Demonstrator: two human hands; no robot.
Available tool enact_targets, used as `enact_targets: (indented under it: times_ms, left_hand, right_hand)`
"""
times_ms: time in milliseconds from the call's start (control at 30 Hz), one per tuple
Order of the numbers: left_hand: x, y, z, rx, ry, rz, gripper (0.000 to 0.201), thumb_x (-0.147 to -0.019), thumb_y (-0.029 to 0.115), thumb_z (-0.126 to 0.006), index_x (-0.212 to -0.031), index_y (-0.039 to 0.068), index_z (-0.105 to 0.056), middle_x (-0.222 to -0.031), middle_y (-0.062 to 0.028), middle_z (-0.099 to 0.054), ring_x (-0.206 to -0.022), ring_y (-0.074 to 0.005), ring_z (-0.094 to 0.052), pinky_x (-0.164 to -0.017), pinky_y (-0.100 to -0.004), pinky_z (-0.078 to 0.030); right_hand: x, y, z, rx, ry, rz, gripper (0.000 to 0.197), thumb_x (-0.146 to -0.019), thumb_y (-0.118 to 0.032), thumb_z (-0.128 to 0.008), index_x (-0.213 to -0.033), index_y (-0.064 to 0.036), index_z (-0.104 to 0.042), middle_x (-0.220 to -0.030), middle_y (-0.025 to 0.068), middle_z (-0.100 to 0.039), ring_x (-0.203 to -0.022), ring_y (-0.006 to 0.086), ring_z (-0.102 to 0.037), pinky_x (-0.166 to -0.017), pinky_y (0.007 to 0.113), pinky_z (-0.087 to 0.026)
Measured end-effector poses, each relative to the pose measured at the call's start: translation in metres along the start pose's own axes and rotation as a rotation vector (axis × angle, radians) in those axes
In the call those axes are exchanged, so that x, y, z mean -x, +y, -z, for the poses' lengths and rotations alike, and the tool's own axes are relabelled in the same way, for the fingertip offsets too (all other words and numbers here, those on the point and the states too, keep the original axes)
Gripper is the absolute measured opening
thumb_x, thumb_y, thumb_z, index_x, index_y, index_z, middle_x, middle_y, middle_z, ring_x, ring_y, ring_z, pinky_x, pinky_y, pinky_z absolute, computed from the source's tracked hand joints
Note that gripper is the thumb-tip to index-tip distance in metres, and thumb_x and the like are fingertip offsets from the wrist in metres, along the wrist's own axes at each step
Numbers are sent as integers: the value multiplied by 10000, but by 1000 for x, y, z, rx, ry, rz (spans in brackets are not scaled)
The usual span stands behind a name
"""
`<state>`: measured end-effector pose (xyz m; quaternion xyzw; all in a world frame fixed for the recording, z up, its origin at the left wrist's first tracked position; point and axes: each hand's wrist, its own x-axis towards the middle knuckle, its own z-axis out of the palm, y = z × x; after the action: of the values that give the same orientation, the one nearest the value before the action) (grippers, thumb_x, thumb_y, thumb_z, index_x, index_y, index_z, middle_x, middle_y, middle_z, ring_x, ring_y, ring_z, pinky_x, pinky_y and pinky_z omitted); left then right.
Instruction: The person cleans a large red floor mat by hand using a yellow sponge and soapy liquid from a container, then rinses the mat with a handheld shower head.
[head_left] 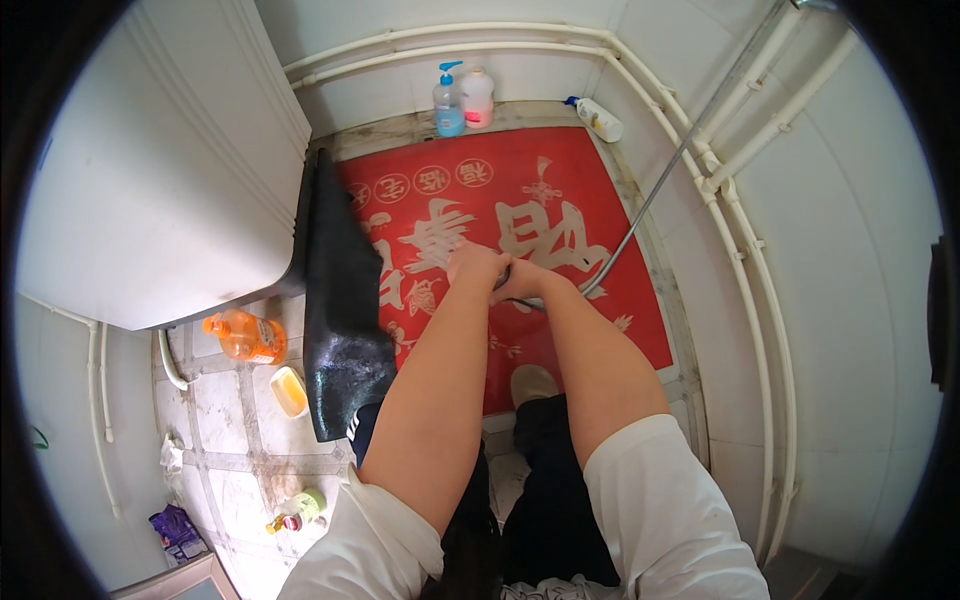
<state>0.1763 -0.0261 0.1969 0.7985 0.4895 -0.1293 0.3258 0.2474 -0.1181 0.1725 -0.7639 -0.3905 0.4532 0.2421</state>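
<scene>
Both arms stretch forward over a red floor mat (480, 345) with pale printed characters and emblems. My left hand (478, 263) and my right hand (521, 281) meet above its middle, fingers curled. Between them shows a small dark part of a shower head (504, 277); the rest is hidden by the hands. A grey metal shower hose (655, 195) runs from the upper right down to my right hand. Along the left side the mat is turned up, and its black backing (345, 330) shows, wet and shiny near my left leg.
A white washing machine (165, 160) stands left. Blue pump bottle (448, 105), pink-white bottle (478, 100) and fallen white bottle (600, 120) lie beyond the mat. Left floor holds an orange bottle (250, 337), soap dish (289, 392) and small bottle (300, 510). Pipes (735, 230) line the right wall.
</scene>
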Motion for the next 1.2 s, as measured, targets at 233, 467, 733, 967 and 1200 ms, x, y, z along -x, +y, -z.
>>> enact_targets:
  times_ms: [233, 467, 733, 967, 1200]
  left_hand:
    - [24, 9, 26, 142, 55, 63, 772, -636, 455, -656, -1153, -13, -323, -1132, -179, -477, -1018, -252, -519, -803, -327, -469]
    - [26, 5, 34, 164, 129, 74, 804, -622, 474, -665, -1155, -9, -305, -1138, -201, -452, -991, -280, -532, -790, -335, -474]
    - [12, 1, 25, 196, 84, 68, 804, -615, 448, -683, -1152, -13, -302, -1129, -211, -455, -991, -301, -528, -793, -348, -472]
    - [15, 15, 20, 283, 144, -88, 811, -581, 432, -700, -1164, 8, -329, -1161, -207, -444, -1059, -313, -474, -856, -366, -429]
    - [5, 15, 11, 287, 94, -9, 819, -584, 428, -698, -1174, 7, -319, -1166, -211, -438, -1050, -318, -472, -861, -379, -419]
  right_hand:
    - [-8, -5, -6, 11, 212, 94, 747, -479, -215, -800, -1091, -19, -419, -1043, 135, -564, -968, 263, -537, -820, 348, -429]
    - [-20, -3, -13, 98, 311, 152, 775, -483, -255, -789, -1104, -18, -391, -1046, 161, -555, -970, 294, -532, -797, 357, -442]
    - [-14, -5, -12, 197, 304, 75, 802, -467, -360, -766, -1098, -28, -399, -1035, 153, -567, -943, 286, -551, -798, 339, -439]
    - [15, -21, -6, 226, 578, -4, 811, -505, -459, -727, -1107, -30, -394, -983, 196, -576, -919, 333, -553, -766, 393, -438]
    - [19, -18, -5, 273, 514, 52, 751, -563, -458, -691, -1100, -28, -387, -955, 188, -586, -905, 330, -559, -737, 407, -441]
